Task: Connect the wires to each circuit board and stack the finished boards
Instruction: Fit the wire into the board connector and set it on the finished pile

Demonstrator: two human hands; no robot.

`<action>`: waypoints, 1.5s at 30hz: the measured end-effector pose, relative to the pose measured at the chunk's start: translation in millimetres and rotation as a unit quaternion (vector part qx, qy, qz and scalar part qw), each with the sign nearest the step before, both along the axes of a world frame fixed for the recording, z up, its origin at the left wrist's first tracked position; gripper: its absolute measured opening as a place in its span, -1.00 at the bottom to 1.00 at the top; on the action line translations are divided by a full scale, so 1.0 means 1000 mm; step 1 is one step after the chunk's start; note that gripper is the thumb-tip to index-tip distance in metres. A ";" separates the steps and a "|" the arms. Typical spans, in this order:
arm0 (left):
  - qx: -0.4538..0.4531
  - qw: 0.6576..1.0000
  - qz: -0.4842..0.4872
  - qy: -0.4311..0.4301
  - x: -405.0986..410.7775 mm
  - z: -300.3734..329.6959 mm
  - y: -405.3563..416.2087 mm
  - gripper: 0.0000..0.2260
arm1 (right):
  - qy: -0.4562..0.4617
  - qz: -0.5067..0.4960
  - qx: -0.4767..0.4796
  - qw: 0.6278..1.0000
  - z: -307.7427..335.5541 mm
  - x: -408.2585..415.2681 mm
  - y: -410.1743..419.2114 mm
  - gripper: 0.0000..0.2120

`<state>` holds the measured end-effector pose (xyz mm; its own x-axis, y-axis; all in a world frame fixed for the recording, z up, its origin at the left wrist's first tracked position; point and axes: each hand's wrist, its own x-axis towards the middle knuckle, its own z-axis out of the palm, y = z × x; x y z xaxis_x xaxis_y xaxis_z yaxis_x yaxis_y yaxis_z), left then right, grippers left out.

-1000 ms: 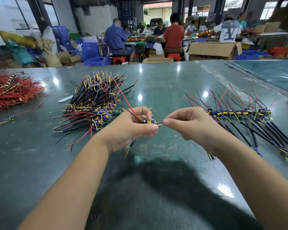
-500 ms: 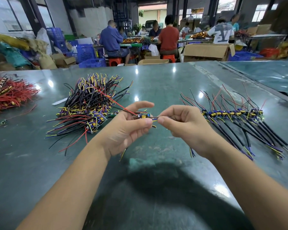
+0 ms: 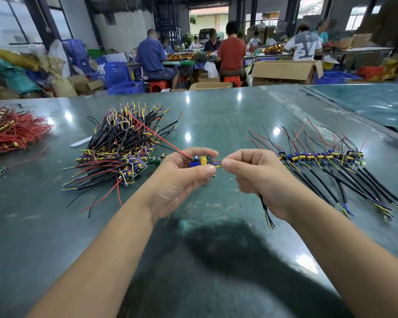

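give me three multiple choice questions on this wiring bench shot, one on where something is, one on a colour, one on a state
1. Where does the row of finished boards lie?
A. to the right of the hands
B. at the table's far left edge
C. in the cardboard box

2. What colour is the long wire running up and left from the held circuit board?
A. white
B. red
C. green

3. What is the right hand doing?
A. resting flat on the table
B. hanging open, holding nothing
C. pinching the wire ends at the board, a black cable trailing below it

Answers:
1 A, the row stretches across the green table right of both hands.
2 B, the strand is plainly red.
3 C, thumb and forefinger meet at the board that the left hand holds.
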<state>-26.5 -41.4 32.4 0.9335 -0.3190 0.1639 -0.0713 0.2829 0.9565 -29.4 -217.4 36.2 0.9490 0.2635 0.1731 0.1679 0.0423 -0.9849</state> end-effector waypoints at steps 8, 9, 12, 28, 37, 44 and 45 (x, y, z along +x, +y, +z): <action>-0.024 0.999 0.033 0.028 0.005 -0.007 -0.004 -0.86 | -0.050 -0.072 -0.074 0.993 -0.004 0.002 0.004 -0.87; -0.026 0.999 0.037 0.027 0.006 -0.008 -0.005 -0.86 | -0.050 -0.083 -0.078 0.992 -0.005 0.003 0.004 -0.87; -0.004 0.998 0.057 0.022 0.006 -0.011 -0.007 -0.83 | -0.052 -0.128 -0.100 0.985 -0.011 0.005 0.007 -0.86; 0.084 0.985 0.145 0.039 0.018 -0.002 0.027 -0.85 | -0.143 -0.067 -0.456 0.876 -0.020 0.014 -0.012 -0.70; 0.104 0.981 0.108 0.121 0.023 0.000 0.056 -0.84 | -0.278 0.072 -0.517 0.806 -0.017 0.001 0.000 -0.65; 0.071 0.975 0.176 0.117 0.027 0.001 0.064 -0.86 | -0.198 0.009 -0.471 0.860 -0.022 0.008 -0.014 -0.77; 0.058 0.975 0.185 0.111 0.028 0.001 0.065 -0.86 | -0.182 -0.004 -0.443 0.878 -0.022 0.010 -0.015 -0.77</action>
<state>1.3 23.3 33.4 0.9964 0.0418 -0.0731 0.0652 0.1662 0.9839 -19.7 -232.7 14.1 0.8758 0.4412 0.1957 0.4749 -0.7159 -0.5119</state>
